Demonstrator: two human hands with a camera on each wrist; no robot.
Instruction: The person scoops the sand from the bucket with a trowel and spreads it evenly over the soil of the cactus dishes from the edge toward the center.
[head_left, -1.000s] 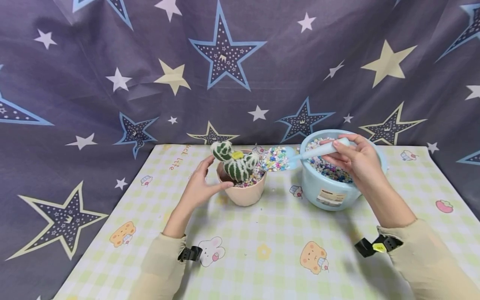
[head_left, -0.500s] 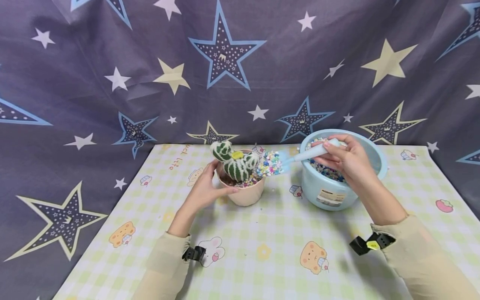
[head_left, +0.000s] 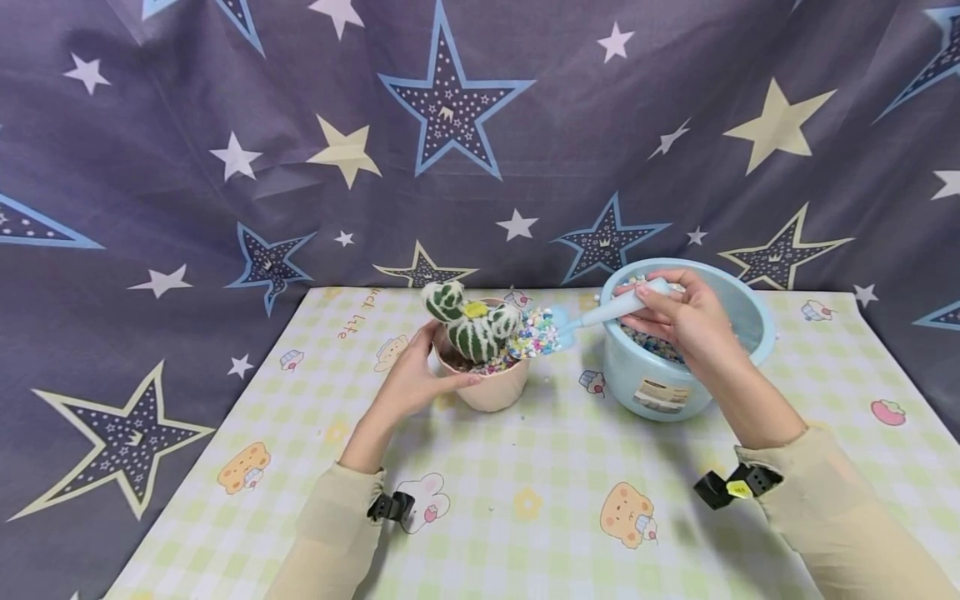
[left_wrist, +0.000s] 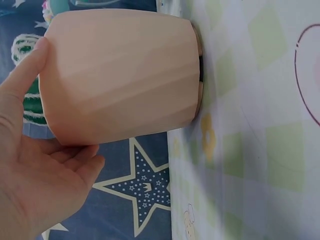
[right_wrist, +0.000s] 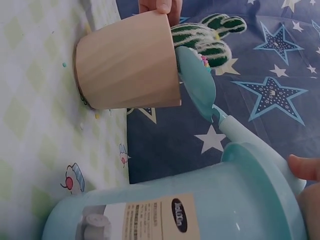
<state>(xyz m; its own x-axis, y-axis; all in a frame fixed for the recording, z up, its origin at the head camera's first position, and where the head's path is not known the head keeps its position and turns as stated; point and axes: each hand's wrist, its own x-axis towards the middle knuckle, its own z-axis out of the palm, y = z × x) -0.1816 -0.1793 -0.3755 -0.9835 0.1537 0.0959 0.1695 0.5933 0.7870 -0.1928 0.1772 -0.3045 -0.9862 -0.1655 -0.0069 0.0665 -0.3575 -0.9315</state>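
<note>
My left hand grips the left side of a peach flower pot, thumb at the rim and fingers round the far side, as the left wrist view shows. A green-and-white fuzzy cactus with a yellow flower stands in it, with colourful pebbles and brown soil at its base. Between thumb and fingers my right hand holds a light blue shovel by its handle. Pebbles fill its blade, which tilts down toward the cactus. In the right wrist view the blade lies right at the pot's rim.
Under the right hand stands a light blue bucket holding more pebbles, with a paper label on its front. A checked cloth with cartoon prints covers the table; a few stray pebbles lie near the pot. A starry dark curtain hangs behind.
The right hand has brought the loaded shovel leftward to the pot's rim, its blade dipping lower. My left hand has closed in on the pot's side.
</note>
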